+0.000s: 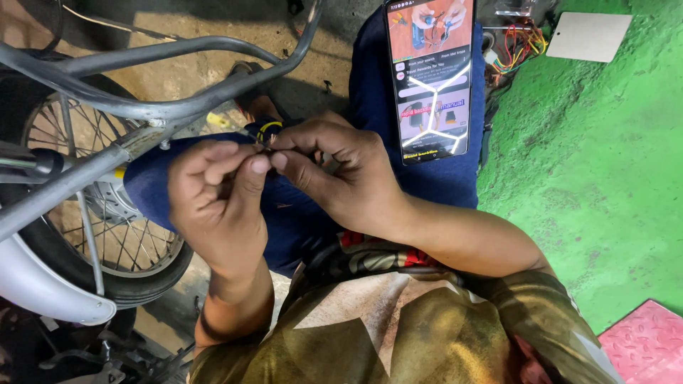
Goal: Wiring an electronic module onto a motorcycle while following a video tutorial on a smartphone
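Fingers [250,165] of the left hand [217,192] and right hand [341,174] are pinching narrowly together on thin yellow-and-black wires [267,129], a cracked smartphone [431,78] lying just beyond them.

Dark blue trousers [398,178] are worn, with a short-sleeved shirt [398,334] patterned in olive, tan and white; a red-and-black band [377,252] is seen at its twelve o'clock edge.

Motorcycle repair workshop: spoked wheel [107,213], loose wiring [519,46]
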